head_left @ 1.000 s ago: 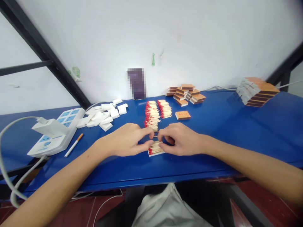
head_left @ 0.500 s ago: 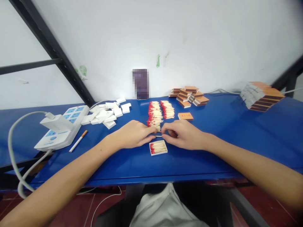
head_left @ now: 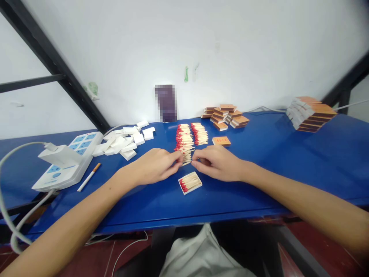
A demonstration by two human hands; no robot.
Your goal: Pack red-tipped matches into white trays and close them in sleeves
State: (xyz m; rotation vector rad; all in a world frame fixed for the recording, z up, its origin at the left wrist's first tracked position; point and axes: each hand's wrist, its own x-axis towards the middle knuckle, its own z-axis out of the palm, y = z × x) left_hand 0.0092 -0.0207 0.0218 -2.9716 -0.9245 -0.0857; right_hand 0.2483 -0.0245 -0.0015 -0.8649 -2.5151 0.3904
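My left hand (head_left: 157,165) is closed in a pinch at the near end of the longer row of red-tipped matches (head_left: 185,137). My right hand (head_left: 217,163) faces it from the other side, thumb and fingers also drawn together. Between the fingertips of both hands lies a matchstick (head_left: 186,164), its ends hidden by them. Just in front of the hands sits a small white matchbox tray (head_left: 190,182), part filled with matches, heads toward the left. A second, shorter match row (head_left: 199,134) lies behind the right fingers.
An orange matchbox (head_left: 221,141) lies beyond my right hand, with stacked matchboxes (head_left: 226,115) behind. A wrapped matchbox bundle (head_left: 311,114) stands far right. White trays (head_left: 122,140), a cigarette (head_left: 89,177) and a power strip (head_left: 69,163) are left on the blue table (head_left: 259,154).
The view has shifted slightly. Both hands have moved a little toward the match row with the matchstick between them. The filled tray now sits more tilted and farther from the fingers.
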